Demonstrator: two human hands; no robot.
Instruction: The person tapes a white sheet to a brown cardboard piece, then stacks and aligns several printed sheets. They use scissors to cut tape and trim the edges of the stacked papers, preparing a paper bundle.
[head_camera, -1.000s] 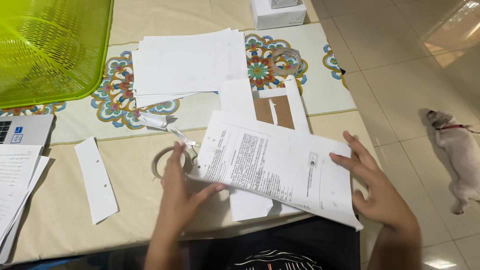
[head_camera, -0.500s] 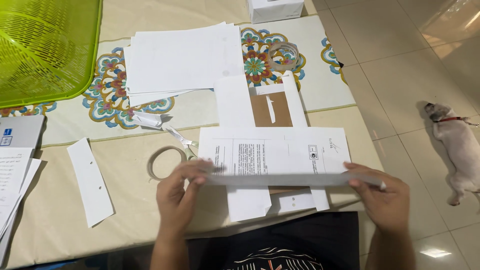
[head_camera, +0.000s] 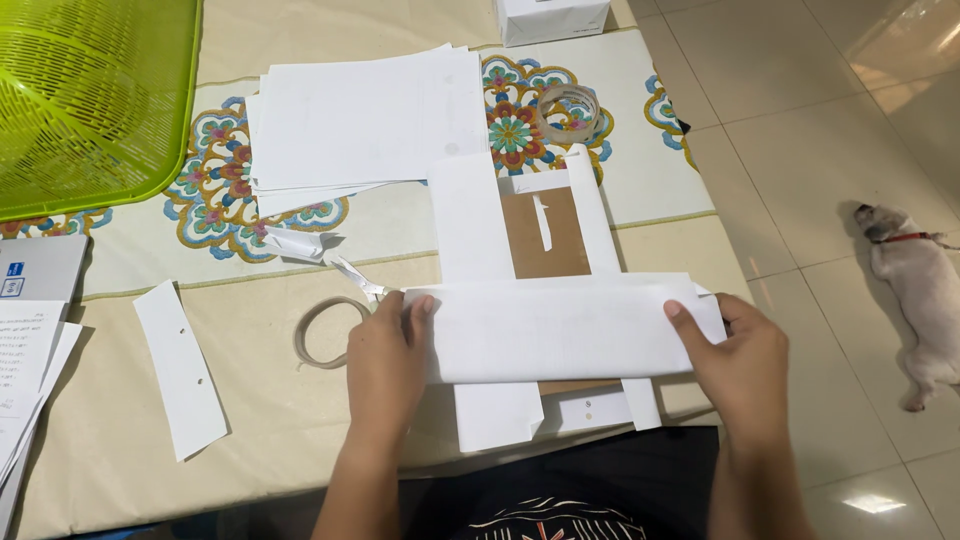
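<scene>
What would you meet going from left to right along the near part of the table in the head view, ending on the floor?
Loose paper strip → tape ring → left hand → folded white sheet → right hand → small dog lying on the floor.

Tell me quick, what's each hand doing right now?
Left hand: flat, pressing the folded white paper.
Right hand: gripping the same paper's right end.
</scene>
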